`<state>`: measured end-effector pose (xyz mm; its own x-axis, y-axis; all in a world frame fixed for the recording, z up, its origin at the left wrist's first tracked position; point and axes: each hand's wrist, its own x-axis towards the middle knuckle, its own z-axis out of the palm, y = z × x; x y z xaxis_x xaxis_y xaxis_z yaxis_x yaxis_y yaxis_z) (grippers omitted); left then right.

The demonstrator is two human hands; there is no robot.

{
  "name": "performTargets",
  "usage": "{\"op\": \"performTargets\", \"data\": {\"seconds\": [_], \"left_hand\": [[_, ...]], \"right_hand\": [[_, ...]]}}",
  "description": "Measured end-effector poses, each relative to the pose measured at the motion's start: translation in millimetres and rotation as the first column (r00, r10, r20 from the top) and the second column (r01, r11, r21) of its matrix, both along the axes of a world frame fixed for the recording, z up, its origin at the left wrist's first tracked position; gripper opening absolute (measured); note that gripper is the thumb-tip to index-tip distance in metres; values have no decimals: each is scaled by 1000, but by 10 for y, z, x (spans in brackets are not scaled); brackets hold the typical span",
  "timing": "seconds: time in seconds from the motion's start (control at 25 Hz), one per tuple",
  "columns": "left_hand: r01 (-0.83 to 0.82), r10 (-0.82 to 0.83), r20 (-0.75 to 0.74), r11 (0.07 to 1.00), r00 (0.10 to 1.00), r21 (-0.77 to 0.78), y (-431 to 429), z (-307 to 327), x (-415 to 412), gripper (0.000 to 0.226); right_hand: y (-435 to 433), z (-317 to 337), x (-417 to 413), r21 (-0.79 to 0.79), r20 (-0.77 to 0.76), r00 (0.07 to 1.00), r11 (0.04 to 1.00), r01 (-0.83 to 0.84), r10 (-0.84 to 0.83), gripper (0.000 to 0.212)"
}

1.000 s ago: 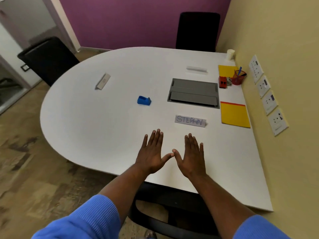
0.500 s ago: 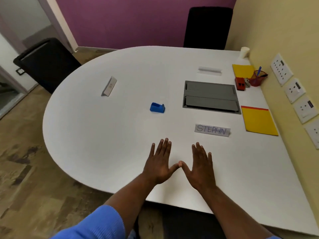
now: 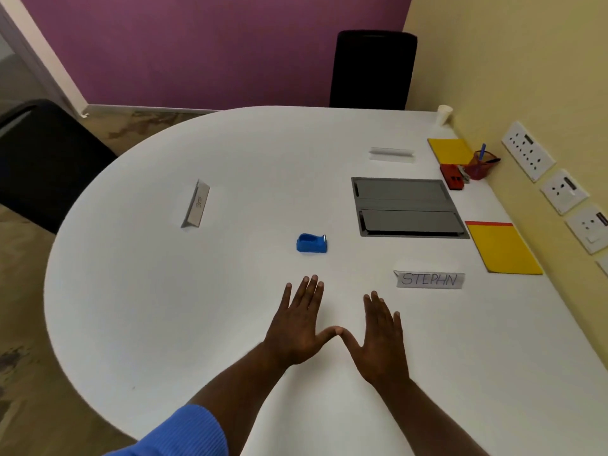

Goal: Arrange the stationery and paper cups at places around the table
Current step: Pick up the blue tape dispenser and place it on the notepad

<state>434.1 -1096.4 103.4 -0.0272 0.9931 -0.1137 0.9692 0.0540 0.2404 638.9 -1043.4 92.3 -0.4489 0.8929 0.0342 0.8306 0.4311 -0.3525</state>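
Presently nothing held: left hand (image 3: 297,327) and right hand (image 3: 381,340) lie flat on the table (image 3: 164,291), grip spread, thumbs touching. Cup (image 3: 444,115), notepad (image 3: 503,246) and pen pot (image 3: 480,164) sit along the wall edge. Judged: distribution not begun. Next: reach right for the notepad.

White table (image 3: 158,311) bears blue tape dispenser (image 3: 311,243), name card (image 3: 430,280), yellow folder (image 3: 503,248), paper cup (image 3: 444,115).
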Motion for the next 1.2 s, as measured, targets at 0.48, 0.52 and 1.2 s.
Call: {"op": "performTargets", "data": {"seconds": [0.48, 0.52, 1.2], "left_hand": [[-124, 123, -17, 992, 992, -39, 659, -261, -930, 96], [-146, 146, 1, 988, 989, -48, 751, -323, -993, 96], [-120, 162, 351, 983, 922, -139, 2323, -1416, -1732, 94]], "right_hand": [[886, -350, -614, -103, -61, 998, 994, -32, 26, 99], [930, -409, -683, -115, -68, 997, 993, -35, 28, 99], [2127, -1157, -1660, -421, -129, 968, 896, 144, -216, 88]]}}
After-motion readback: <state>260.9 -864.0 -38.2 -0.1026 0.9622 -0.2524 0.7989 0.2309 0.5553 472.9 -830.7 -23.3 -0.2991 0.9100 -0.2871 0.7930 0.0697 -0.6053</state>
